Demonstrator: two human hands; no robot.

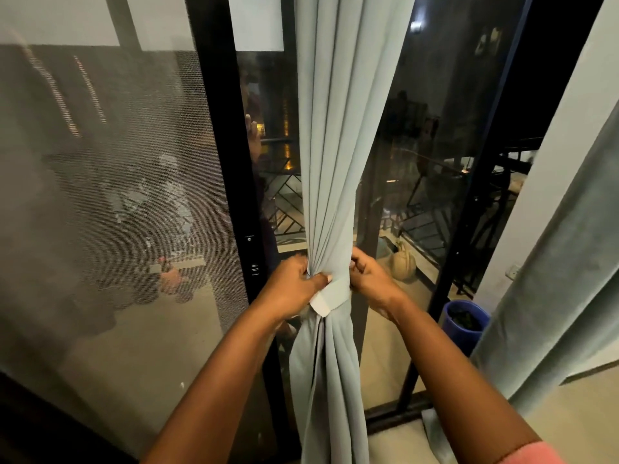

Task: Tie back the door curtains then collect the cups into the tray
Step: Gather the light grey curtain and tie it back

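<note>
A pale blue-grey curtain [338, 135] hangs in front of the dark glass door, bunched tight at waist height. A matching tieback band [338, 289] wraps around the bunch, its white end flap [319, 304] sticking out at the lower left. My left hand [294, 285] pinches the band's end against the gathered cloth. On the other side, my right hand [368, 275] grips the band with curled fingers. No cups or tray are in view.
A mesh screen door [127, 195] fills the left, its black frame [231, 169] beside the curtain. A second curtain [562, 296] hangs loose at the right by a white wall. Outside stand a blue bucket [464, 324] and a balcony railing [435, 209].
</note>
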